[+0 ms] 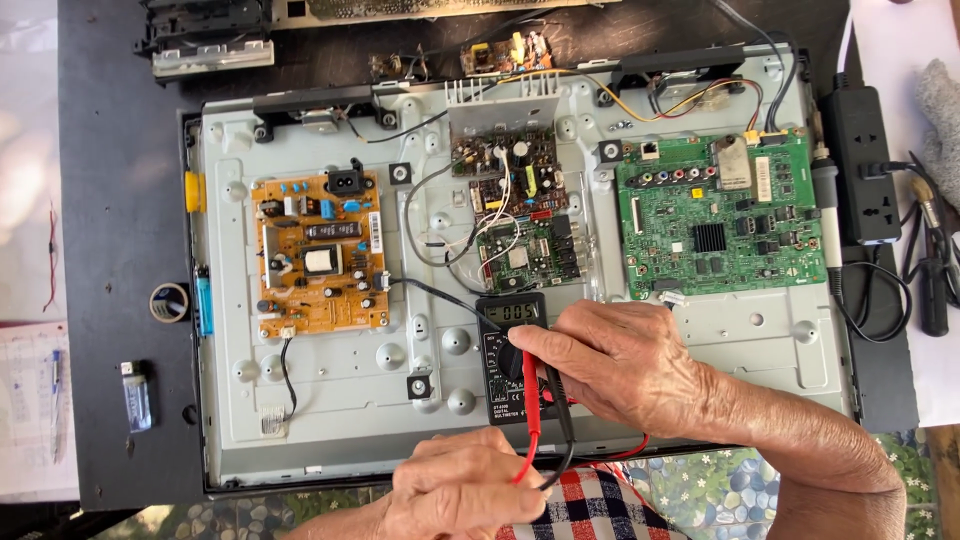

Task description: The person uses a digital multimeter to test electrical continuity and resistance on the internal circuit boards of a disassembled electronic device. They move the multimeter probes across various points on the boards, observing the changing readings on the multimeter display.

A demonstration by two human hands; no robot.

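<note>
A black digital multimeter (pixel 506 330) lies on the grey metal back panel of an opened flat television (pixel 330 390). My right hand (pixel 625 362) rests over the meter's lower part, its fingertips on the dial area. My left hand (pixel 458 487), near the panel's bottom edge, grips a red probe (pixel 530 400) and a black probe (pixel 560 405) together; their tips point up toward the meter. A brown power board (pixel 318 255) sits at the left, a small board (pixel 515 210) in the middle, a green main board (pixel 722 215) at the right.
A black power strip (pixel 860 175) with cables lies right of the panel. A tape roll (pixel 168 301) and a clear lighter (pixel 135 395) lie on the dark table at left. Papers with a pen (pixel 35 400) are at far left. More parts lie along the top edge.
</note>
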